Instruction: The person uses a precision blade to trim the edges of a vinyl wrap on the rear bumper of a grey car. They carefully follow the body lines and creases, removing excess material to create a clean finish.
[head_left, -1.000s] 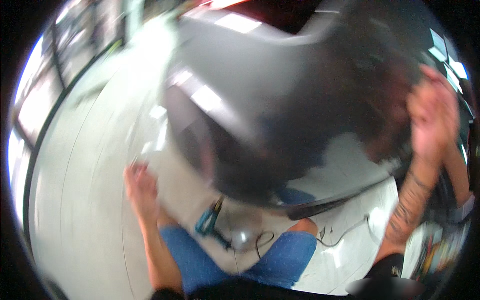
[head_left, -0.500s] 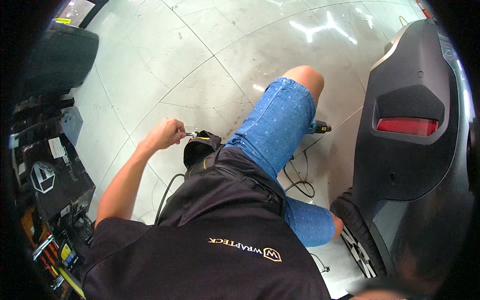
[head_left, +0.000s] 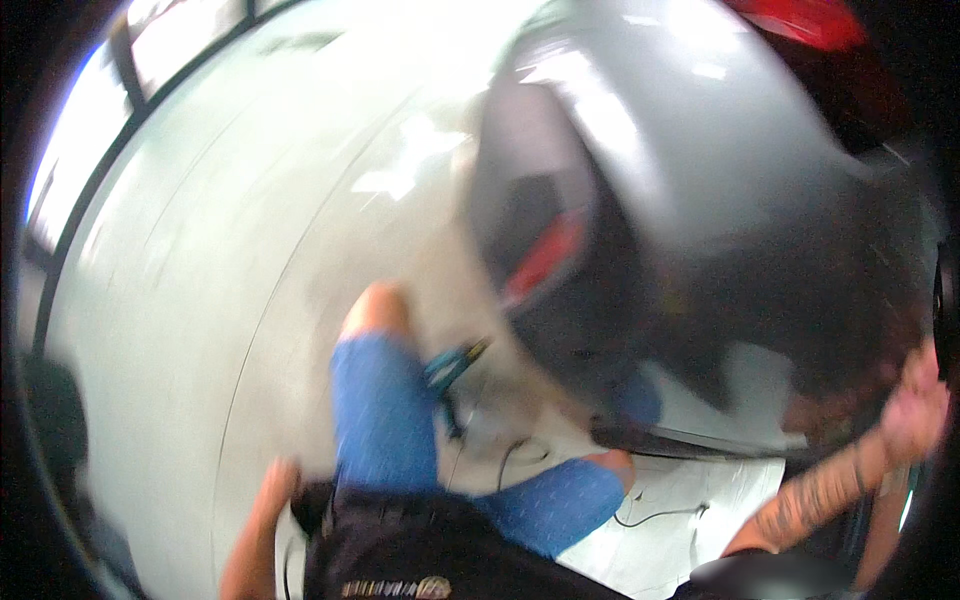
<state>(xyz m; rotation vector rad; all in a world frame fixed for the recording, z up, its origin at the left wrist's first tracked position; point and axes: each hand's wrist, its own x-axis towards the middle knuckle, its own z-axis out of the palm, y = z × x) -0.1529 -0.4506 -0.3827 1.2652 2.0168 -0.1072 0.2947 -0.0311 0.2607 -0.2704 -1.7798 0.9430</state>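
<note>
My left hand (head_left: 283, 475) is beside the black pouch (head_left: 313, 505) at my hip; its fingers are smeared and whatever they hold does not show. At the far right, my right hand (head_left: 915, 405) is raised against the side of a grey car (head_left: 730, 170). Blur and the dark picture rim hide its fingers, so whether it touches the panel is unclear. The car's dark bumper corner (head_left: 600, 300) has a red reflector (head_left: 548, 258) and stands in front of my knees.
A teal and black power tool (head_left: 450, 367) is on the floor by my knee, near a looped dark cable (head_left: 515, 455). Another thin cable (head_left: 655, 515) lies beside the car. A red part (head_left: 810, 22) shows at the top right. Dark-framed glass (head_left: 125, 75) stands far left.
The view has swung right toward the car, and the cart of tools at left is out of sight. My right arm has come into view, reaching out along the car. My left hand stays near the pouch.
</note>
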